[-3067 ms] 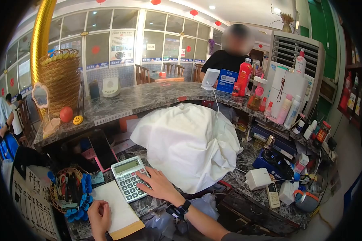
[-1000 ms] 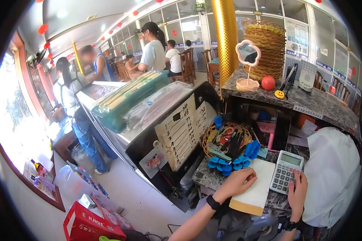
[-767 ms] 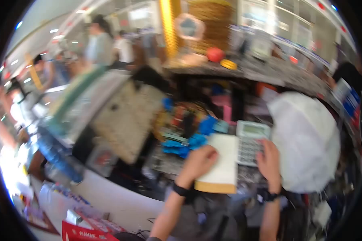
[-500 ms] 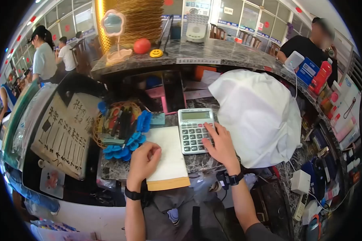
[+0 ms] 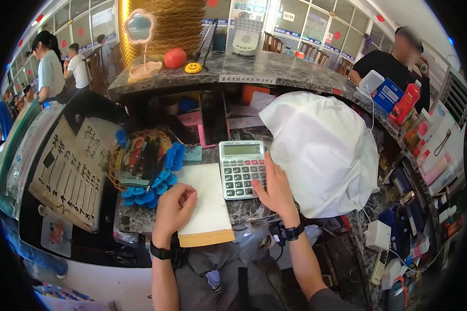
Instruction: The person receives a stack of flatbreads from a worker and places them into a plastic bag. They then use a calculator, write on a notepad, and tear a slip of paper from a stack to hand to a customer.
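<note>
Calculator (image 5: pixel 242 169): flat on the marble tabletop (image 5: pixel 140 217), long axis running away from me, display at the far end.
Right hand (image 5: pixel 275 189): mine, fingers spread open on the keys at the calculator's right edge, gripping nothing.
Left hand (image 5: pixel 172 210): mine, loosely curled, resting on the paper pad (image 5: pixel 206 205).
Paper pad: just left of the calculator, long axis also running away from me.
White cloth bundle (image 5: pixel 324 147): just right of my right hand.

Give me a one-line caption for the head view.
Right hand on calculator, left hand resting on notepad.
</note>
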`<state>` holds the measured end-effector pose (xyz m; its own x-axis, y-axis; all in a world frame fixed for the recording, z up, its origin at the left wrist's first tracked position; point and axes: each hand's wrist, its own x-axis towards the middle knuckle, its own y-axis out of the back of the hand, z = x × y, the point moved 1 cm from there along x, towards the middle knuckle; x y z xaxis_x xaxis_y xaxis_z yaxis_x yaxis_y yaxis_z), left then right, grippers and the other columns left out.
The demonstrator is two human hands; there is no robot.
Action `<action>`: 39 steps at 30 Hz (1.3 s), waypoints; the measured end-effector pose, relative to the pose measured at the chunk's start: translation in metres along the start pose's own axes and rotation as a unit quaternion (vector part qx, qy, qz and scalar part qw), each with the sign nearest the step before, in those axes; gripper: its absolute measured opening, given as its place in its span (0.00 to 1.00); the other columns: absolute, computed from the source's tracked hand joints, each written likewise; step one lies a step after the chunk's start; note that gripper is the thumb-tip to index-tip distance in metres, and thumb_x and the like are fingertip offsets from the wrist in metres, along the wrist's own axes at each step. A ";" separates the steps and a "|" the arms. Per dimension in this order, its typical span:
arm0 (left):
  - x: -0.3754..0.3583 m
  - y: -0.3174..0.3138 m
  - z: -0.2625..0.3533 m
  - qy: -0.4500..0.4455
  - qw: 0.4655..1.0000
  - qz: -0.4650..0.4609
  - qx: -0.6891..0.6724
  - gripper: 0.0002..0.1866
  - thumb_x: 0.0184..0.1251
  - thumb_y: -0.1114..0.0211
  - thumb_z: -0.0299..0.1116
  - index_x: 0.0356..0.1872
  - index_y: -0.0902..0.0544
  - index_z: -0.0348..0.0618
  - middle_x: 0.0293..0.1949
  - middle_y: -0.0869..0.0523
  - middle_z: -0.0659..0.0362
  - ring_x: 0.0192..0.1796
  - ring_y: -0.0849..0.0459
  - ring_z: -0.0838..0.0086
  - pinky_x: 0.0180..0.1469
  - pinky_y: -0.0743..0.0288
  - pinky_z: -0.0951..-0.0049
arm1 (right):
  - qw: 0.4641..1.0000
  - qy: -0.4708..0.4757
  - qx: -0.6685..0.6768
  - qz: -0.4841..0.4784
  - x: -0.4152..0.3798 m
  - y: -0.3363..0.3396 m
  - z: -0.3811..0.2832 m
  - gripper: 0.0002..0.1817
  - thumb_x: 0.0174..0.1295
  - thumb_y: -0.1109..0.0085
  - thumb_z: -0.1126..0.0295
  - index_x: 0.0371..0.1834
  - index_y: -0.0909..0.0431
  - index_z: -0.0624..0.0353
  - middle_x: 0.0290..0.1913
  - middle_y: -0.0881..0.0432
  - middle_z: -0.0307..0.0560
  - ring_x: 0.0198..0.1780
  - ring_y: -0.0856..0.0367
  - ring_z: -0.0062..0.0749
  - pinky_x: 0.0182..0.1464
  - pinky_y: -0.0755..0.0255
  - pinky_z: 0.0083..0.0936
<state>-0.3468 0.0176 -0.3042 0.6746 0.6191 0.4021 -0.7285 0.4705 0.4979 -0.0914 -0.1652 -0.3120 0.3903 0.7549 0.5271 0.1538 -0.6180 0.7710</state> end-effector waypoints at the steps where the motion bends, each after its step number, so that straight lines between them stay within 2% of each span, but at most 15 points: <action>1: 0.000 0.000 0.001 0.001 1.000 0.001 -0.001 0.05 0.69 0.29 0.28 0.40 0.12 0.37 0.31 0.14 0.54 0.28 0.19 0.68 0.32 0.28 0.69 | 1.000 0.001 0.000 0.003 0.000 0.000 0.000 0.49 0.77 0.41 0.46 0.85 0.47 0.77 0.71 0.24 0.70 0.68 0.23 0.62 0.70 0.32 0.50; 6: 0.000 0.002 0.002 -0.014 1.000 0.004 0.002 0.06 0.70 0.29 0.29 0.41 0.12 0.38 0.30 0.13 0.54 0.28 0.18 0.66 0.32 0.28 0.68 | 1.000 -0.005 0.018 -0.003 -0.001 -0.001 0.003 0.47 0.80 0.45 0.46 0.85 0.47 0.76 0.70 0.23 0.70 0.67 0.23 0.63 0.70 0.32 0.49; 9: 0.000 0.002 0.001 -0.006 1.000 -0.002 -0.002 0.07 0.71 0.29 0.31 0.41 0.12 0.38 0.31 0.13 0.54 0.29 0.17 0.65 0.32 0.27 0.68 | 0.999 -0.012 0.030 0.000 -0.001 -0.002 0.005 0.44 0.85 0.56 0.44 0.85 0.47 0.74 0.70 0.23 0.69 0.67 0.23 0.63 0.70 0.32 0.49; 13: 0.000 0.002 0.000 -0.007 1.000 -0.001 -0.004 0.07 0.71 0.29 0.32 0.42 0.12 0.38 0.31 0.13 0.54 0.29 0.17 0.66 0.32 0.27 0.68 | 0.999 -0.015 0.041 0.001 0.000 -0.001 0.006 0.44 0.85 0.58 0.42 0.85 0.45 0.73 0.70 0.23 0.70 0.67 0.23 0.63 0.70 0.32 0.49; 15: 0.001 0.002 0.002 0.000 1.000 -0.006 -0.003 0.07 0.71 0.29 0.32 0.42 0.12 0.38 0.31 0.12 0.54 0.29 0.17 0.66 0.32 0.27 0.68 | 0.998 -0.007 0.059 0.004 0.001 0.002 0.004 0.42 0.85 0.61 0.41 0.85 0.40 0.67 0.72 0.24 0.71 0.69 0.24 0.65 0.72 0.34 0.50; 21: 0.001 0.002 0.001 0.000 1.000 -0.006 -0.005 0.07 0.71 0.29 0.31 0.41 0.12 0.38 0.31 0.12 0.55 0.29 0.17 0.67 0.33 0.27 0.68 | 0.999 -0.008 0.044 0.018 0.000 0.002 0.001 0.36 0.85 0.60 0.40 0.79 0.28 0.58 0.75 0.29 0.73 0.71 0.27 0.69 0.75 0.36 0.52; 25: 0.000 0.002 0.001 0.004 1.000 -0.007 -0.003 0.07 0.71 0.29 0.31 0.41 0.12 0.38 0.31 0.12 0.55 0.29 0.17 0.67 0.33 0.27 0.68 | 0.999 -0.003 0.030 0.025 0.000 0.003 0.000 0.35 0.85 0.60 0.41 0.78 0.27 0.57 0.76 0.30 0.74 0.71 0.27 0.69 0.75 0.35 0.52; 27: 0.000 0.000 -0.001 -0.009 1.000 0.002 -0.023 0.06 0.71 0.29 0.29 0.41 0.12 0.35 0.29 0.16 0.58 0.27 0.24 0.76 0.31 0.33 0.73 | 0.999 0.004 0.038 0.025 0.000 0.004 0.000 0.34 0.84 0.58 0.41 0.77 0.25 0.55 0.77 0.32 0.74 0.71 0.28 0.69 0.75 0.36 0.53; 28: 0.000 0.001 -0.001 -0.008 1.000 0.002 -0.022 0.06 0.71 0.29 0.29 0.41 0.12 0.35 0.29 0.16 0.58 0.27 0.24 0.76 0.31 0.33 0.73 | 0.999 0.004 0.038 0.025 0.000 0.004 -0.001 0.34 0.84 0.58 0.41 0.77 0.25 0.55 0.77 0.32 0.74 0.71 0.28 0.69 0.75 0.36 0.53; 30: 0.000 0.002 0.000 0.007 1.000 -0.008 -0.012 0.07 0.71 0.29 0.31 0.42 0.11 0.38 0.31 0.12 0.55 0.29 0.17 0.67 0.33 0.27 0.68 | 0.999 0.038 0.015 0.008 0.000 0.007 -0.006 0.34 0.83 0.56 0.40 0.76 0.24 0.54 0.78 0.33 0.74 0.72 0.30 0.69 0.76 0.37 0.53; 37: 0.000 0.002 0.001 -0.003 1.000 -0.003 -0.006 0.07 0.72 0.29 0.32 0.42 0.11 0.38 0.31 0.13 0.55 0.29 0.17 0.67 0.32 0.27 0.68 | 0.998 0.055 -0.002 -0.009 0.000 0.008 -0.010 0.33 0.82 0.54 0.41 0.76 0.23 0.54 0.78 0.34 0.74 0.73 0.31 0.69 0.76 0.38 0.53; 39: 0.000 0.003 0.002 0.002 1.000 -0.005 -0.004 0.07 0.72 0.29 0.32 0.42 0.12 0.38 0.31 0.13 0.54 0.29 0.17 0.67 0.32 0.27 0.68 | 0.999 0.029 0.006 0.020 0.000 0.006 -0.006 0.31 0.82 0.52 0.43 0.73 0.21 0.56 0.77 0.32 0.72 0.73 0.31 0.69 0.75 0.38 0.54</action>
<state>-0.3484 0.0179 -0.3013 0.6817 0.6165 0.3938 -0.7222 0.4814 0.4966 -0.0962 -0.1673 -0.3054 0.3430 0.7403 0.5782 0.1491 -0.6506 0.7446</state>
